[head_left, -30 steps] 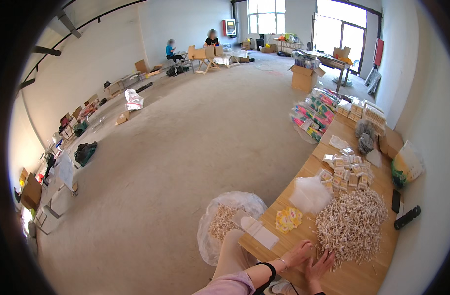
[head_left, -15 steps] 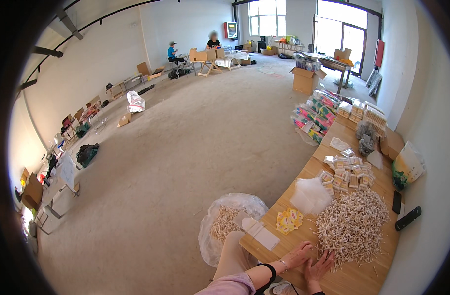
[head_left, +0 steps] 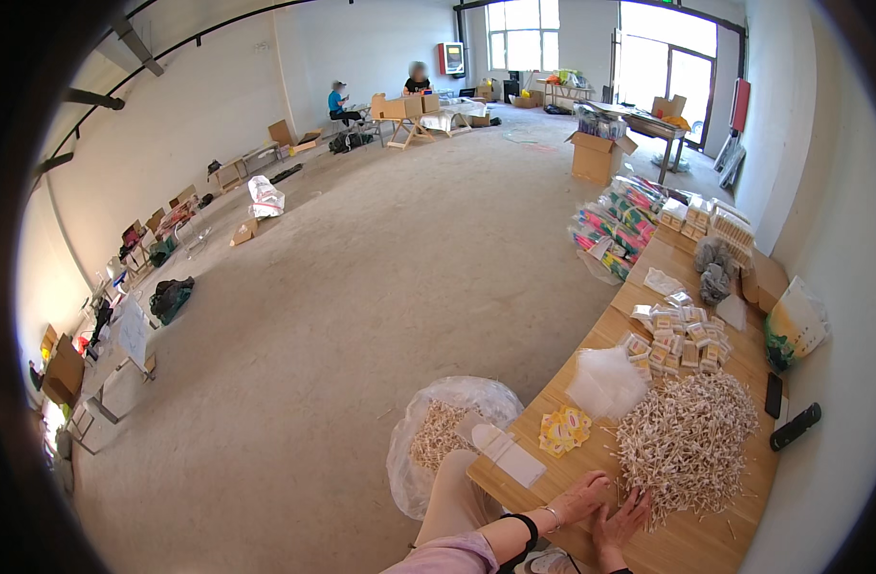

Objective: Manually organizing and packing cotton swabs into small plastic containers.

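Note:
A large heap of cotton swabs (head_left: pixel 687 435) lies loose on the wooden table (head_left: pixel 691 545). At the heap's near left edge is my right hand (head_left: pixel 624 519), fingers stretched and slightly apart, the tips touching the closest swabs. Just left of it, my left hand (head_left: pixel 581 496) rests low over the tabletop with its fingers curled in; whatever they may hold is hidden. Beyond my left hand are a small pile of yellow printed cards (head_left: pixel 564 430) and a white card strip (head_left: pixel 510 457) by the table edge. Clear plastic bags (head_left: pixel 605 383) lie against the heap.
Small packs of swabs (head_left: pixel 682 335) are piled behind the heap. A black phone (head_left: pixel 774 394) and a dark oblong device (head_left: pixel 795 427) sit along the wall. On the floor left of my leg stands a plastic sack of swabs (head_left: pixel 438 435). Two people sit far off.

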The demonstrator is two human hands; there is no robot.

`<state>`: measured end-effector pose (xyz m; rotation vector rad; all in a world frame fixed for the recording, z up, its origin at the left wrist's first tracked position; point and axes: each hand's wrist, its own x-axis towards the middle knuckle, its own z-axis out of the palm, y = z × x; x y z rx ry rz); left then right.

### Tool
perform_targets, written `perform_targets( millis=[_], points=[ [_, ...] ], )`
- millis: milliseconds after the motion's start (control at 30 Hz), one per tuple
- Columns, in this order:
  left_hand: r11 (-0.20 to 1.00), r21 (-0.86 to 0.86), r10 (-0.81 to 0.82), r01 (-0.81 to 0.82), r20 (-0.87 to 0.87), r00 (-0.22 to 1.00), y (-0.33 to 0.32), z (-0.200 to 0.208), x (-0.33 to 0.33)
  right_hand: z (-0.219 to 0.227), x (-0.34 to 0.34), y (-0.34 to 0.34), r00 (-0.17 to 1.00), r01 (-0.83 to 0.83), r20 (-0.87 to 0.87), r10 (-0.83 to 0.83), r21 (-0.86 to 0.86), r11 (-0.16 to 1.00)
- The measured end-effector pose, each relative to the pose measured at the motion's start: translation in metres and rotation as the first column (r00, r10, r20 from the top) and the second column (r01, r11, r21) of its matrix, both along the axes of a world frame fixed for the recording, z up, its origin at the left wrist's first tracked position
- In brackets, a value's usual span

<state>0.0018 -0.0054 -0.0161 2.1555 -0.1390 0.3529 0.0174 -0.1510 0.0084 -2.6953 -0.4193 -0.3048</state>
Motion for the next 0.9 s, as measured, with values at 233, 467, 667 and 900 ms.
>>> perform_targets(
  millis=[233,467,667,900],
  points=[
    [1.000,0.008,0.002,-0.002,0.017,1.000,-0.001,0.000,0.001,0.000,0.001,-0.001,1.000,-0.002,-0.004,0.002,0.002,1.000],
    [1.000,0.001,0.017,-0.017,0.010,1.000,-0.001,0.002,0.003,-0.004,0.005,-0.001,1.000,-0.006,0.021,0.006,0.004,1.000],
    [1.000,0.002,0.012,-0.012,0.017,1.000,-0.001,0.001,-0.001,-0.002,0.000,-0.001,1.000,-0.002,0.009,0.002,0.001,1.000],
    [0.972,0.233,-0.026,-0.014,0.170,0.985,-0.002,-0.030,0.002,-0.010,-0.008,-0.007,1.000,-0.018,0.018,0.018,-0.031,0.999]
  ],
)
